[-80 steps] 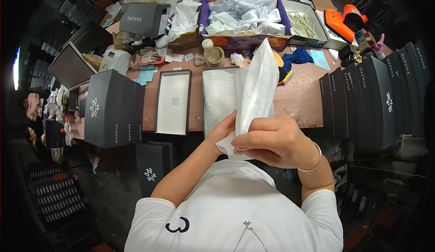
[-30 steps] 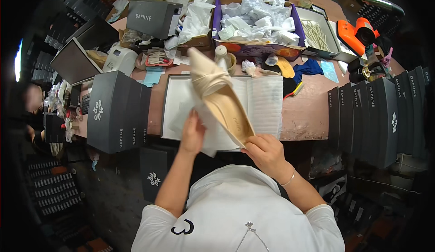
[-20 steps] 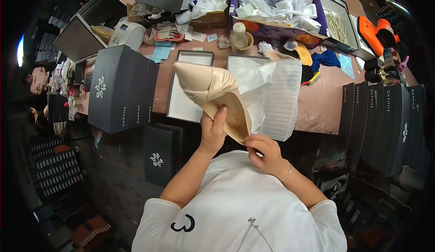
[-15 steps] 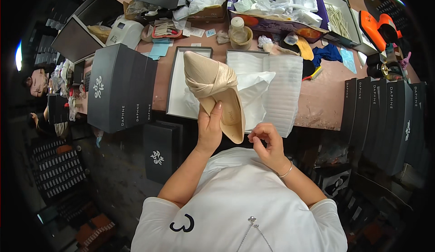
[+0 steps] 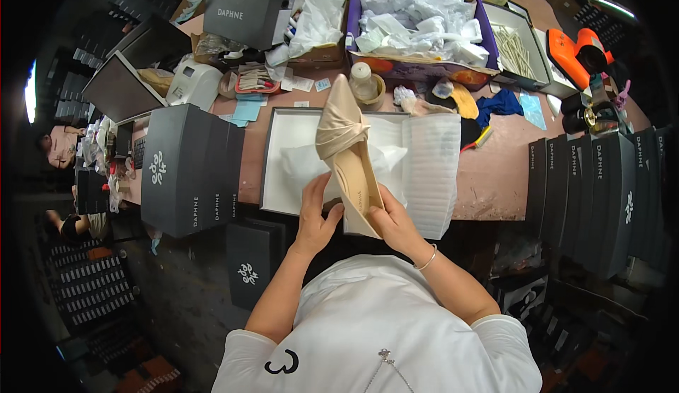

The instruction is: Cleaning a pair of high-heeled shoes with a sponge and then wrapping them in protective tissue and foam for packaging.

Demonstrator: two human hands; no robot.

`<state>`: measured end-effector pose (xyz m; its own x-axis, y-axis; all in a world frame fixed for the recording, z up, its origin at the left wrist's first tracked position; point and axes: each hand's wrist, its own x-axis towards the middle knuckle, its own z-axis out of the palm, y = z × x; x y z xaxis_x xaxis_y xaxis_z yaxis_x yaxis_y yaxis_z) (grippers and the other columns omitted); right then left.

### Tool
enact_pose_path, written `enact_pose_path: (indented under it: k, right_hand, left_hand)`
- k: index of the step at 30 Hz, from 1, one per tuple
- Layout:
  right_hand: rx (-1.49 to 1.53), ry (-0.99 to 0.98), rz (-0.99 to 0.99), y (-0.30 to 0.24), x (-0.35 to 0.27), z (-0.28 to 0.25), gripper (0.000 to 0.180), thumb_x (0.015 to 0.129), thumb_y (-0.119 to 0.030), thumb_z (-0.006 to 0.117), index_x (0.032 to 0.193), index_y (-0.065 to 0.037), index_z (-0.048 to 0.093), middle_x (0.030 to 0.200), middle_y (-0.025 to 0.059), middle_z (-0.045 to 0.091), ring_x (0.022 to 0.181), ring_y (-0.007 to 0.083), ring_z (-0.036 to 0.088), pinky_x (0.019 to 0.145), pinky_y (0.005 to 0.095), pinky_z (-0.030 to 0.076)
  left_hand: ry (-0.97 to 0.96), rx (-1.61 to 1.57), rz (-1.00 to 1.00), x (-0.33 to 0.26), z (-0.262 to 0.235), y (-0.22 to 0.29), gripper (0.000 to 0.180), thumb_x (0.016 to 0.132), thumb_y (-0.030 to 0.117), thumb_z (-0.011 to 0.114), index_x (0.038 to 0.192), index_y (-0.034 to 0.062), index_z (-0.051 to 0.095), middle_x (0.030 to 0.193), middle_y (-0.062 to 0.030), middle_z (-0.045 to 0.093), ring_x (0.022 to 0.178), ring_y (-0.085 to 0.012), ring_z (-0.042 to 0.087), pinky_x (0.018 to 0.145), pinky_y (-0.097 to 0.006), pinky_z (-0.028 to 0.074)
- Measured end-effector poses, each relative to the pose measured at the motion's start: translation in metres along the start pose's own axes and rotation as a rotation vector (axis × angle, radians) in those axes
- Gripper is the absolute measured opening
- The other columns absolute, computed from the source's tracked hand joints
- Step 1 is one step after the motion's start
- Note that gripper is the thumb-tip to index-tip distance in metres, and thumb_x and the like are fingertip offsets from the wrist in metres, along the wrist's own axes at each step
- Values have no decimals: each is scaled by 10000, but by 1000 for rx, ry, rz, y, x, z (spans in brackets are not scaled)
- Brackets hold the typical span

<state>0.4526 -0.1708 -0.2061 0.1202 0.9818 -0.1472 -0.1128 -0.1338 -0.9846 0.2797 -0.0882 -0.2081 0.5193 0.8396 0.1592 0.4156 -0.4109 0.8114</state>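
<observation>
A beige pointed-toe dress shoe [image 5: 342, 137] with a pleated satin band is held over the workbench, its toe pointing away from me and its insole facing up. My right hand [image 5: 398, 229] grips the heel end, thumb pressed at the inner rim. On the shoe's left side my left hand [image 5: 315, 216] is closed against it, with part of its fingers hidden behind the shoe. Beneath lies an open shoebox [image 5: 272, 181] with white tissue paper [image 5: 300, 166] inside. A white padded foam sheet [image 5: 431, 174] drapes over its right side.
Dark shoeboxes stand in a left stack [image 5: 177, 174] and a right row [image 5: 580, 202]. Behind are a purple carton [image 5: 417, 67] of crumpled paper, a clear bottle [image 5: 362, 80], an orange tool [image 5: 568, 57] and a blue cloth [image 5: 500, 104]. Another shoebox [image 5: 251, 262] sits below the bench edge.
My right hand has come in from the side and taken hold of the shoe's heel end. My left hand has shifted from the inner side to the outer left side; the shoe is turned more upright.
</observation>
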Motion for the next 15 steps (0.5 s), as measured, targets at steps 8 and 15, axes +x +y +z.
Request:
enact_pose_path:
  k: [8, 15]
  right_hand:
    - [-67, -17, 66, -2, 43, -5, 521, 874, -72, 405, 1395, -52, 389, 1200, 165, 577, 1127, 222, 538, 982, 309, 395]
    - [-177, -61, 56, -43, 89, 5, 519, 875, -91, 406, 1392, -47, 386, 1141, 177, 593, 1096, 257, 564, 965, 316, 404]
  left_hand:
    - [169, 317, -244, 34, -27, -179, 253, 848, 104, 588, 1061, -29, 620, 1085, -230, 622, 1041, -405, 575, 916, -441, 459]
    - [-842, 722, -406, 87, -55, -192, 372, 799, 233, 644, 1088, -1, 637, 1051, -244, 639, 951, -358, 636, 828, -424, 505]
